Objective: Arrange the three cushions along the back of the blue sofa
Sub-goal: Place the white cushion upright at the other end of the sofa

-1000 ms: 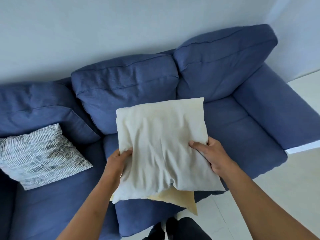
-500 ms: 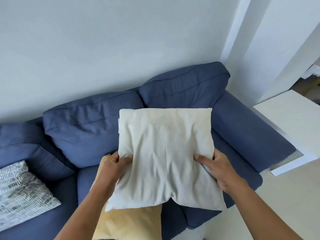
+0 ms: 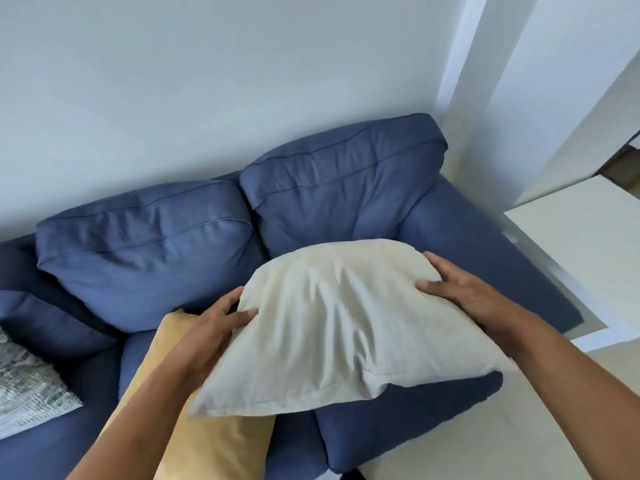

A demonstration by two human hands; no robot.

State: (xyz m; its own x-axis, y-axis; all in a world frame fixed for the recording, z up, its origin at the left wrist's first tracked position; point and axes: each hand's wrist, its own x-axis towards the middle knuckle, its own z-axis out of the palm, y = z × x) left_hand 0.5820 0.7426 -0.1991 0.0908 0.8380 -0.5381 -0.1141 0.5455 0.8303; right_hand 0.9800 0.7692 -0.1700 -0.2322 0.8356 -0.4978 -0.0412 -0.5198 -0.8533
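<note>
I hold a cream cushion (image 3: 329, 320) between both hands above the right-hand seat of the blue sofa (image 3: 346, 188), its top edge tipped toward the right back pillow. My left hand (image 3: 214, 327) grips its left side and my right hand (image 3: 460, 289) grips its upper right corner. A yellow cushion (image 3: 204, 441) lies flat on the seat under my left forearm, partly covered by the cream one. A grey-and-white patterned cushion (image 3: 27, 389) leans at the far left, cut off by the frame edge.
The sofa's right armrest (image 3: 491, 244) stands beside a white table top (image 3: 581, 258). A white wall runs behind the sofa, with a corner pillar at the right. Pale floor shows at the lower right.
The cream cushion has moved right and down toward the right seat and now tilts flatter. The view has shifted right, so the patterned cushion has slid to the left edge.
</note>
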